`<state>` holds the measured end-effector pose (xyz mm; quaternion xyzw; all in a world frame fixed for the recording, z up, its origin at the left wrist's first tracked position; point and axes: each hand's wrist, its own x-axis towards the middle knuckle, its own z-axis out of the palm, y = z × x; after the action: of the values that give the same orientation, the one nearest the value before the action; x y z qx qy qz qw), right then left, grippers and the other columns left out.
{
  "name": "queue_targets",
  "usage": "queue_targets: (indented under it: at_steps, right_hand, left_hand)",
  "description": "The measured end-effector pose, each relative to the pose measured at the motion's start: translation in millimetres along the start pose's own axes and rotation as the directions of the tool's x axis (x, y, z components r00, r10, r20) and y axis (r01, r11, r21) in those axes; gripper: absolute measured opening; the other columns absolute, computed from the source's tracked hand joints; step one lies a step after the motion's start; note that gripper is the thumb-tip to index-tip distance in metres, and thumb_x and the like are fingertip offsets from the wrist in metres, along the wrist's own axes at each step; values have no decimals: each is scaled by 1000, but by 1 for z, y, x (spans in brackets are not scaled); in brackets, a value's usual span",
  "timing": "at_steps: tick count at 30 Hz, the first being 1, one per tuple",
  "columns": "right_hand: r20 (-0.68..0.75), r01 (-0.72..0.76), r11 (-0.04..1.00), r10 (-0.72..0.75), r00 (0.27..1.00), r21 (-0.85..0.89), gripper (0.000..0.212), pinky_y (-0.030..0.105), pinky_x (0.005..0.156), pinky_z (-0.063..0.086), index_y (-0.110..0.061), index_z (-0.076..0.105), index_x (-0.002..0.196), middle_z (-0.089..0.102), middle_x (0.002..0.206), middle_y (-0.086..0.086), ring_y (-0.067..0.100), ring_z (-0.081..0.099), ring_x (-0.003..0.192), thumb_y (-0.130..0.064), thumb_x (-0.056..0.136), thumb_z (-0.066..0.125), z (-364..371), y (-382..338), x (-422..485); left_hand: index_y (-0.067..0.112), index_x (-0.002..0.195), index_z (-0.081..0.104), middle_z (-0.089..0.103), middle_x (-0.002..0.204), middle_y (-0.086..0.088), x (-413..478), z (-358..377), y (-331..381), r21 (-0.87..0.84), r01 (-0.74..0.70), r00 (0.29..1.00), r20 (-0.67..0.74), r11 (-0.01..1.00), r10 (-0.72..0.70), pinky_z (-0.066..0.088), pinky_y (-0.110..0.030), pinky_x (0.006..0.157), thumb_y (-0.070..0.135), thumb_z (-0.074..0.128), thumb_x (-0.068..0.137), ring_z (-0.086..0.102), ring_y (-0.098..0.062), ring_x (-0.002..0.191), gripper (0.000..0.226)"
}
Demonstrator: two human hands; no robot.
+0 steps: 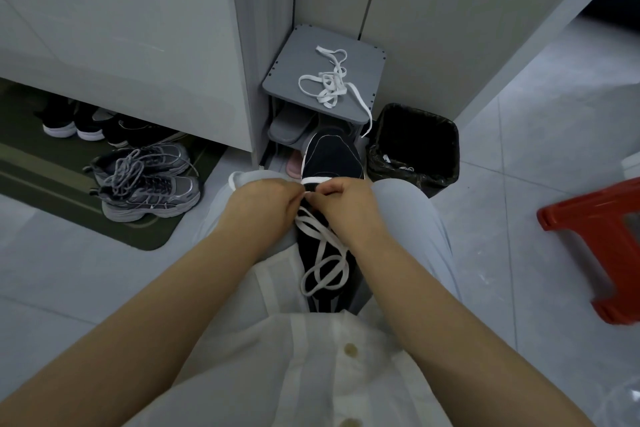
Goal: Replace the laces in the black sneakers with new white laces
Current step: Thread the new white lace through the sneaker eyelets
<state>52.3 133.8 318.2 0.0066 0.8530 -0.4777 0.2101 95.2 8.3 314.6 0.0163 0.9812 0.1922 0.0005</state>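
The black sneaker (332, 156) lies lengthwise between the person's knees, its matte, rounded toe pointing at a grey shoe rack (287, 80). A flat white lace (325, 253) runs in one bar across the sneaker behind the toe, its slack ends looping over the tongue. The left hand (263, 201) and right hand (349, 198) are both curled tight, each pinching the lace just behind that bar, while a second lace (329, 83) lies tangled on the rack's smooth top.

The black sneaker (332, 156) has a matt cloth upper; its white lace (317, 179) is flat woven cloth. At three o'clock, the red stool (581, 212) is glossy plastic. The floor (502, 167) tiles look smooth.
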Motion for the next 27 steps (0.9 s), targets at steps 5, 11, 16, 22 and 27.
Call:
queue_targets:
  at_steps: [5,11,16,22,27]
  right_hand:
    - [-15,-69,990,72,997,125,8,20,72,50,-17,65,83,62,73,-6,11,61,75,-9,81,67,2,2,0]
    - [18,-86,952,84,996,294,11,14,65,50,-13,67,84,66,74,-1,7,63,67,-3,79,69,1,3,-3]
    - [30,-99,925,95,995,368,11,10,60,51,-10,69,86,67,73,-1,7,63,66,-2,78,70,-1,5,-3]
    - [37,-52,931,42,998,361,9,11,61,50,-11,71,83,68,73,1,4,64,63,-3,79,70,-2,6,-5]
    - [70,-17,976,1,998,219,17,10,54,44,-18,68,87,67,68,-3,-4,56,51,-9,90,54,-7,6,-6]
  left_hand:
    - [3,92,68,68,86,-15,-4,3,-3,-85,-7,999,-42,996,4,39,-32,71,28,34,86,61,-29,80,43]
    - [7,82,64,64,77,-9,1,1,-6,-42,-27,998,-66,999,24,31,-27,68,25,41,95,57,-24,75,32]
    - [11,87,62,61,83,-6,7,-3,-3,57,-39,998,-38,998,41,25,-24,67,25,40,95,46,-17,74,28]
    - [10,84,57,61,84,-7,11,-7,6,130,12,1000,-7,991,-11,19,-23,60,23,41,94,44,-18,74,24]
    - [14,101,61,62,96,-8,21,-9,5,205,0,997,70,979,-15,31,-29,63,26,40,96,56,-23,89,25]
